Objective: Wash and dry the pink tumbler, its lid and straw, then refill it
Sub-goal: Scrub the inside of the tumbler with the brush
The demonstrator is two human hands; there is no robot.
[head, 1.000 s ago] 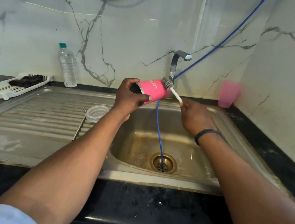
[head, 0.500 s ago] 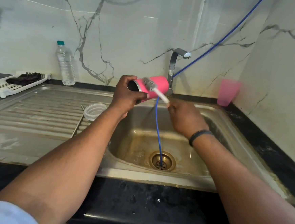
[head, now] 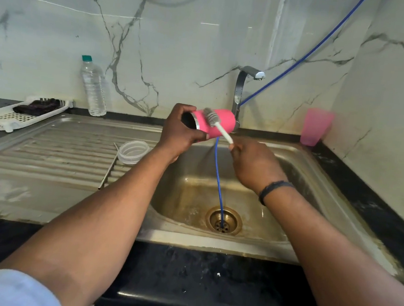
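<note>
Two hands at work over the sink (head: 292, 160). My left hand (head: 177, 132) wraps the pink tumbler (head: 219, 122), held sideways above the basin, mouth pointing left. My right hand (head: 253, 164) is closed on a bottle brush (head: 216, 123), its bristles against the tumbler's outer wall. Clear lid (head: 133, 151) and metal straw (head: 109, 168) lie on the drainboard.
</note>
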